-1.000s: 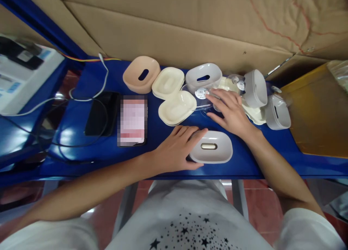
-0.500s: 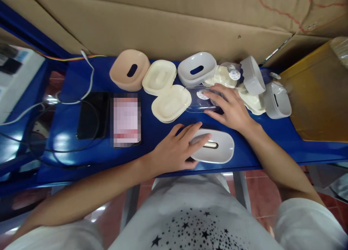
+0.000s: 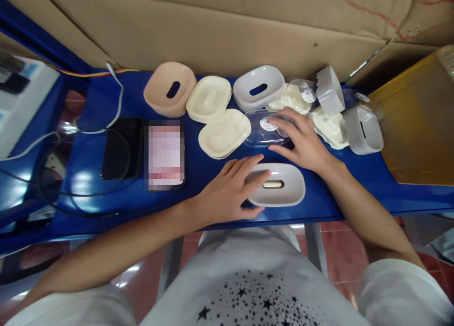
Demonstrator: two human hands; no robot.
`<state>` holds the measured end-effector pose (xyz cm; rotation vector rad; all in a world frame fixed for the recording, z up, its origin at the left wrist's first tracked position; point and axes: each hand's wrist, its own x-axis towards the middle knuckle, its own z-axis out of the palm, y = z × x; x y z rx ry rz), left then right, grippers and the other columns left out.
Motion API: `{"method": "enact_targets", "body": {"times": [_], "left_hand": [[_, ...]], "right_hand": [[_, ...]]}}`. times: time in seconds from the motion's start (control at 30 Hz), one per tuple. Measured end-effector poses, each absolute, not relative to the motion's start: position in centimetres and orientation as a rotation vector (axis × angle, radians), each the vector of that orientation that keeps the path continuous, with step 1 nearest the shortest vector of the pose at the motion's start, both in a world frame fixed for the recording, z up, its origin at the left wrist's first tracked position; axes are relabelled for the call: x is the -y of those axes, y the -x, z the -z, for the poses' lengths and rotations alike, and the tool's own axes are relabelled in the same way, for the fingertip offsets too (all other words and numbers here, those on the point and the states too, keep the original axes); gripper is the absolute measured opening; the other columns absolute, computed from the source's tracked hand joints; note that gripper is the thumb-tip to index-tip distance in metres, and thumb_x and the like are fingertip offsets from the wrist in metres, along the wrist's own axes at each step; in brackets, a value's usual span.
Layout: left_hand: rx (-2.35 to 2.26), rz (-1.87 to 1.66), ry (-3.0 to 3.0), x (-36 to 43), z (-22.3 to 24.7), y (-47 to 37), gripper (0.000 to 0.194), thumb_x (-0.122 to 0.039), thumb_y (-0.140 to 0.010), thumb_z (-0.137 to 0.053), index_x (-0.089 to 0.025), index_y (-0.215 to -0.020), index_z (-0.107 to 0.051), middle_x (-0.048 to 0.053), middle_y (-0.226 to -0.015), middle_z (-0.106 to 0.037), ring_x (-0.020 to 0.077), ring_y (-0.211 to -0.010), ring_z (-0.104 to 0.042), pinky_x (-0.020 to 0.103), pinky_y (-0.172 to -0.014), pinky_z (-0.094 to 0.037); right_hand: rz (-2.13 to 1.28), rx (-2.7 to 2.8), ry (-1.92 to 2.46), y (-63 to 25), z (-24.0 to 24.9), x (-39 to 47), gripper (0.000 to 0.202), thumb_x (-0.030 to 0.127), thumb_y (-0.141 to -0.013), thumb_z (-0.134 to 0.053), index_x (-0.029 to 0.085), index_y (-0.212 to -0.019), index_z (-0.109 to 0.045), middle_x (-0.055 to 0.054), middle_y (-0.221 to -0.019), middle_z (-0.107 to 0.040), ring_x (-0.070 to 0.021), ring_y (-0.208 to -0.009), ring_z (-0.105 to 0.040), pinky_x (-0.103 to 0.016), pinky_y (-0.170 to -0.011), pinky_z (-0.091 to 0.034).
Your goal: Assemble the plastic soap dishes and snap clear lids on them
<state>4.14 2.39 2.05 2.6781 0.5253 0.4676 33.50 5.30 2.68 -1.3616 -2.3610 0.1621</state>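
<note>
Two pieces sit apart, ungripped: grey dish point(image 3: 291, 190) under spread left fingers point(image 3: 258, 183), clear cover point(image 3: 258, 134) under half-open right fingers point(image 3: 285, 126).

Phone screen point(image 3: 165, 153): pixelated, unreadable. Left hand point(image 3: 227, 191) partly covers near grey dish point(image 3: 291, 191). Yellow box point(image 3: 414, 127): cut by right edge.

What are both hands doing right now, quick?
Left hand: open, fingers on the near grey dish.
Right hand: open, fingers at the clear lid.
</note>
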Motion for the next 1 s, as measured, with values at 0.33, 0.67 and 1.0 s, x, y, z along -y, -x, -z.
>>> {"method": "enact_targets", "body": {"times": [0.33, 0.67, 1.0], "left_hand": [[-0.441, -0.458, -2.914, -2.8, -2.4, -4.0, 0.045, -0.024, -0.103, -0.061, -0.011, -0.145, -0.061, 0.022, -0.166, -0.051, 0.0366, -0.157, -0.046, 0.055, -0.126, -0.042], [-0.578, -0.457, -3.006, -3.6, -2.7, -3.8, 0.046, -0.024, -0.102, -0.062, -0.01, -0.145, -0.061, 0.023, -0.153, -0.064, 0.036, -0.15, -0.055, 0.053, -0.123, -0.046], [-0.665, -0.553, -2.783, -4.0, -3.1, -3.6, 0.041, -0.036, -0.099, -0.067, -0.013, -0.134, -0.065, 0.024, -0.158, -0.056, 0.041, -0.141, -0.061, 0.055, -0.114, -0.053]], "right_hand": [[-0.182, 2.41, 1.29, -32.9, -5.4, -3.3, 0.046, 0.045, -0.112, -0.052, 0.036, -0.157, -0.056, -0.006, -0.168, -0.053, -0.0353, -0.158, -0.045, -0.06, -0.127, -0.035], [-0.202, 2.52, 1.127, -30.1, -4.2, -1.4, 0.045, 0.037, -0.111, -0.056, 0.026, -0.155, -0.058, -0.014, -0.161, -0.058, -0.0343, -0.148, -0.055, -0.057, -0.119, -0.044], [-0.117, 2.354, 1.325, -33.5, -3.8, -4.1, 0.061, 0.057, -0.106, -0.062, 0.031, -0.16, -0.05, -0.013, -0.154, -0.063, -0.0406, -0.156, -0.045, -0.066, -0.126, -0.033]]}}
